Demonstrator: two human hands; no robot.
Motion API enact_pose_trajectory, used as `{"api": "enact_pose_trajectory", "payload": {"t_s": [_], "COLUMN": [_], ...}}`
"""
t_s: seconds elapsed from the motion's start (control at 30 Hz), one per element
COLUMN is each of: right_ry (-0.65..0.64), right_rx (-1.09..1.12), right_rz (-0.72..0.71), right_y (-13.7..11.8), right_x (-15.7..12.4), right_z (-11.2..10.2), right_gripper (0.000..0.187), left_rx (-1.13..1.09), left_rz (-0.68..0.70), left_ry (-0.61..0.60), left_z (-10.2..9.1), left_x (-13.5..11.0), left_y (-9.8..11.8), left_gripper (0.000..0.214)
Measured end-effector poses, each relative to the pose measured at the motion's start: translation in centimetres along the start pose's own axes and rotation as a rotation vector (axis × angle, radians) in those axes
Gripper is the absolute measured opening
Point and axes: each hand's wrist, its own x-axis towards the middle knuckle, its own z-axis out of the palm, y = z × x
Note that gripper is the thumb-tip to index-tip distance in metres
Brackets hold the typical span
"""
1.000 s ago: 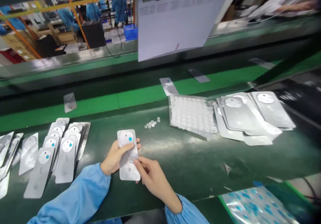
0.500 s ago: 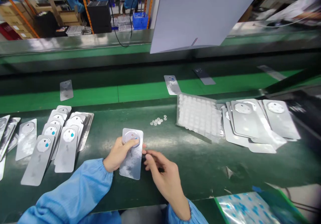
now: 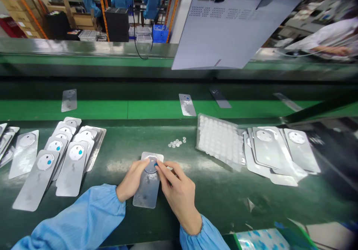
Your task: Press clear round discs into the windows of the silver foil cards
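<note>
A silvery rectangular plate (image 3: 147, 194) with rounded corners lies on the green worktop in front of me. Near its top is a round grey disc (image 3: 151, 166) with a small blue tab (image 3: 156, 164) at its right side. My left hand (image 3: 131, 181) grips the plate's left edge, thumb reaching to the disc. The thumb and forefinger of my right hand (image 3: 179, 188) are pinched together at the blue tab; the fingertips partly hide it. Several small clear round pieces (image 3: 176, 143) are scattered beyond the plate.
Stacked plates (image 3: 71, 175) lie at left, more plates (image 3: 268, 149) at right. A clear tray (image 3: 219, 140) of white pieces stands right of centre. Single plates lie on the green conveyor belt (image 3: 151, 109). A monitor's back (image 3: 220, 30) hangs over the far side. A blue-spotted bag (image 3: 261, 239) is at lower right.
The plate has come down flat towards the worktop. My left thumb has slid left off the blue tab, and my right hand has moved up and in to pinch there. The camera view has shifted.
</note>
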Motion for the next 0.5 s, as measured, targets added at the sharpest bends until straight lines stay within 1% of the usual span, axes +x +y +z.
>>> {"api": "enact_pose_trajectory", "payload": {"t_s": [0.07,0.1,0.2,0.37,0.5], "right_ry": [0.042,0.055,0.051,0.017,-0.023], "right_rx": [0.006,0.016,0.067,0.115,0.17], "right_rz": [-0.038,-0.051,-0.05,-0.026,0.003], "right_y": [0.0,0.0,0.1,0.0,0.0], "right_x": [0.0,0.0,0.1,0.3,0.4], "right_z": [0.1,0.2,0.2,0.1,0.0], "right_gripper": [0.024,0.023,0.021,0.018,0.016], "left_rx": [0.068,0.099,0.144,0.097,0.076], "left_rz": [-0.025,-0.035,-0.026,0.035,0.057], "left_ry": [0.085,0.096,0.047,-0.111,-0.119], "left_z": [-0.3,-0.4,-0.3,0.1,0.1], "left_x": [0.1,0.1,-0.2,-0.5,-0.4], "left_y": [-0.2,-0.2,0.2,1.3,1.3], "left_gripper": [0.039,0.04,0.044,0.05,0.048]}}
